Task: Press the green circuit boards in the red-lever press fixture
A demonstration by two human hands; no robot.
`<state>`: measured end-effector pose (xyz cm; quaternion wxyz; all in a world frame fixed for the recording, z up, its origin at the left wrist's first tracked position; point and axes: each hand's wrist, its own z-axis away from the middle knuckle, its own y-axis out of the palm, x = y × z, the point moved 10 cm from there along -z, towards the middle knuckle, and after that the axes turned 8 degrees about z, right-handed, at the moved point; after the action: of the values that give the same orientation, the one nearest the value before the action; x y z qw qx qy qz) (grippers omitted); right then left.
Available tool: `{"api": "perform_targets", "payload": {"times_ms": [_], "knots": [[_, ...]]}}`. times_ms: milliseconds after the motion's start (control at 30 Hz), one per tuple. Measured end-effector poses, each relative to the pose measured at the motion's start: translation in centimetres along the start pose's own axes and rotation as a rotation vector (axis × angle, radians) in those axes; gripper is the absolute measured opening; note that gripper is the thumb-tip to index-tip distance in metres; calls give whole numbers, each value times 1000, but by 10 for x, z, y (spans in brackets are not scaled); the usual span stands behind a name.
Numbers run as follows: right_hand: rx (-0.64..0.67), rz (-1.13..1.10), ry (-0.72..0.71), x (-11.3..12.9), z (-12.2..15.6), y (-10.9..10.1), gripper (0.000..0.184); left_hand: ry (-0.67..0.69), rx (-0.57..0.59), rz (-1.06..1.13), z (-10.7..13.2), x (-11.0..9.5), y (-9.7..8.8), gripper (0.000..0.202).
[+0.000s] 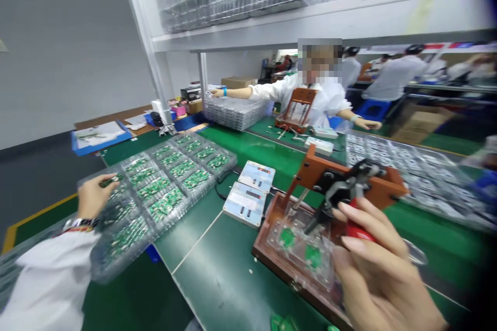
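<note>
Right hand [373, 264] fingers wrapped tight on the red clamp handle [355, 230], top of fixture [276, 210]. 2 seated boards [287, 238] under its clear plate. Left hand [93, 196] pinches 1 loose board [111, 181] at tray [101, 268], well left of fixture. Suggest working the handle smoothly and keeping the boards flat.

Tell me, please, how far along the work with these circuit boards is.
Done: two green boards sit in the brown jig, under its clear plate. In hand: the right hand grips the red handle of the jig's lever, while the left hand pinches a loose board at the clear tray. Left: most of the tray's pockets hold boards, so much appears to remain.
</note>
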<state>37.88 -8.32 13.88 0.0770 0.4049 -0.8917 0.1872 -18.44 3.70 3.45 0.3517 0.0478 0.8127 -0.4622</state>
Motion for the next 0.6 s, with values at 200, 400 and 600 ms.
{"api": "perform_targets", "payload": {"times_ms": [200, 400, 600], "knots": [[-37, 269, -291, 5, -10, 0, 28, 723, 533, 456, 169, -167, 77, 18], [-224, 122, 42, -5, -92, -37, 21, 1102, 1003, 669, 321, -244, 138, 27], [0, 102, 505, -111, -149, -21, 17, 1190, 1128, 654, 358, -238, 165, 31]]}}
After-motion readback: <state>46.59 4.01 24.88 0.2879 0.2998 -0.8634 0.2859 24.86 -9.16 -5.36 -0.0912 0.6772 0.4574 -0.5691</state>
